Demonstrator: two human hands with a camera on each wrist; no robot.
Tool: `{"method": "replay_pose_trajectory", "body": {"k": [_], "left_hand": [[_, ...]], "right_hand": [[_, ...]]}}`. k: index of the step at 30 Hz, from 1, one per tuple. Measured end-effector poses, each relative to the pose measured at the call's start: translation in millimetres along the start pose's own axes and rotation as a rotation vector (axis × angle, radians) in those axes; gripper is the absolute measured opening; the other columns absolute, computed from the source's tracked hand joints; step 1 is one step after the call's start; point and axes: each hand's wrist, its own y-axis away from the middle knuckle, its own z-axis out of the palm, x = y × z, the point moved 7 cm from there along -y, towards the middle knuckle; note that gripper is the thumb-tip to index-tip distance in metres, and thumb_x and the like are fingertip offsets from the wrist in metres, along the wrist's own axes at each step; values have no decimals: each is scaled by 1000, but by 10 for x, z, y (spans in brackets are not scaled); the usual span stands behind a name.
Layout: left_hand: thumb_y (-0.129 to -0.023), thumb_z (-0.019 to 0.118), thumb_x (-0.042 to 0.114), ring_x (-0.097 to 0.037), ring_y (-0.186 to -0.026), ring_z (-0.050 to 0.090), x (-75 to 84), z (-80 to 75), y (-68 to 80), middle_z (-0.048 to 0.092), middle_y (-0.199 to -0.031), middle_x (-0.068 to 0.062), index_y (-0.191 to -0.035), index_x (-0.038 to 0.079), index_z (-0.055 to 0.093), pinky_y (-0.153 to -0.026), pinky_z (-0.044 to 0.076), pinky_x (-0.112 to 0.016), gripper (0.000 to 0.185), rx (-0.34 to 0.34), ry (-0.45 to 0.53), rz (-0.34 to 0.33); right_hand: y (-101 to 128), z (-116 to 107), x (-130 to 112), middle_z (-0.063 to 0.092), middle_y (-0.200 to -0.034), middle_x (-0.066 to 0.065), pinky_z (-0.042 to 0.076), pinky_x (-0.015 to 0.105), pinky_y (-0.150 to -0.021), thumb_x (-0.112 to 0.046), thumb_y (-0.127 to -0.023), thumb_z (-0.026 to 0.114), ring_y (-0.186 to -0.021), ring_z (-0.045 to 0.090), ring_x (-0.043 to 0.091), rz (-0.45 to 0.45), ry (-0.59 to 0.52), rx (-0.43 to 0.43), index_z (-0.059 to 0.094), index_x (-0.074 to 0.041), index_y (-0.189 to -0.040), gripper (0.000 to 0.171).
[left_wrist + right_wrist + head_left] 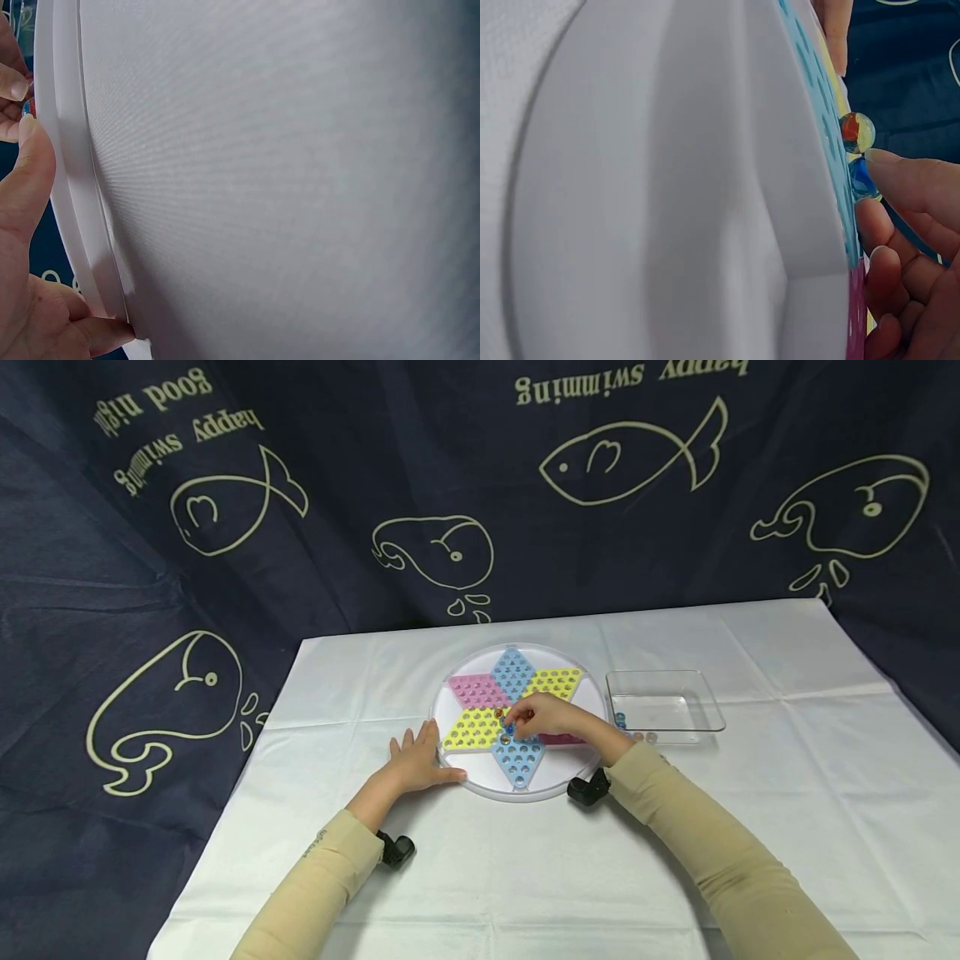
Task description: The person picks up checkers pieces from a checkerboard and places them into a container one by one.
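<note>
A round white Chinese checkers board [480, 774] with a coloured star of dimples lies on the table. Near its centre my right hand [547, 714] pinches a blue marble [863, 178] between thumb and finger, low over a blue area. Right beside that marble sits a clear marble with red and yellow swirls [857, 133]. In the head view, orange-brown marbles [506, 740] rest near the fingertips; my hand partly hides the middle of the star. At the board's left rim my left hand [415, 764] rests with fingers spread, thumb touching the front left edge.
A clear rectangular box [667, 700] stands right of the board, with a few blue and pale marbles [651, 737] toward its near left side. White cloth [480, 877] covers the table. A dark curtain [337, 568] with fish and whale drawings hangs behind.
</note>
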Motion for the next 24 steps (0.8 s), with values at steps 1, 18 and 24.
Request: {"method": "replay_pose_trajectory", "body": {"k": [1,18,24], "left_hand": [[-77,67,50,-49,-135,1,0,0,-2,8,-150,-23,-144,-7,7,-106,-4,-61,106,1,0,0],[-77,67,49,-50,-134,2,4,7,5,9,-150,-25,-144,-8,8,-106,-3,-62,106,6,1,6],[-77,67,49,-50,-134,3,4,-1,6,10,-150,-25,-143,-8,9,-106,-2,-62,105,9,4,-3]], "right_hand": [[-1,1,0,55,-71,-2,40,22,-65,-3,-77,67,-67,45,10,0,1,0,67,2,-99,22],[9,17,-11,52,-70,-2,39,20,-62,-3,-76,69,-66,45,9,0,20,4,65,-1,-91,16],[16,23,-32,53,-70,-2,40,19,-62,-2,-75,69,-66,45,8,-14,34,-5,66,2,-92,18]]}}
